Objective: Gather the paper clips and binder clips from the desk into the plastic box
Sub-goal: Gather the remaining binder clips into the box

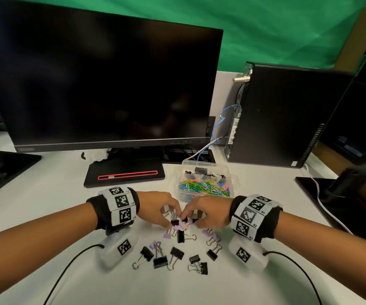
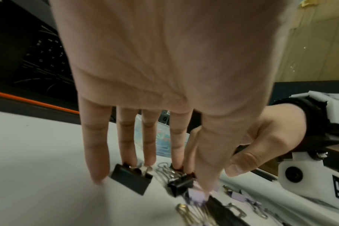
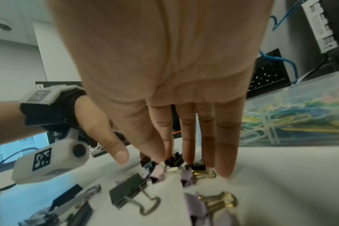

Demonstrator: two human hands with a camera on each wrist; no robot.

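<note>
Black and lilac binder clips (image 1: pixel 160 259) lie scattered on the white desk (image 1: pixel 45 205) in front of me. My left hand (image 1: pixel 173 213) reaches down into the far cluster, and its thumb and index finger pinch a small black binder clip (image 2: pixel 181 182) with its wire handles up. A larger black clip (image 2: pixel 131 178) lies under the ring finger. My right hand (image 1: pixel 190 219) meets it from the right, its thumb and fingers closing on small black and lilac clips (image 3: pixel 174 160). The clear plastic box (image 1: pixel 232 179) stands just behind both hands, holding coloured paper clips and black binder clips.
A dark monitor (image 1: pixel 102 84) on a black stand base (image 1: pixel 124 175) fills the back left. A black computer tower (image 1: pixel 287 117) with blue cables (image 1: pixel 221 119) stands at back right. Another stand base (image 1: pixel 331 194) and a white cable (image 1: pixel 323 208) sit at right.
</note>
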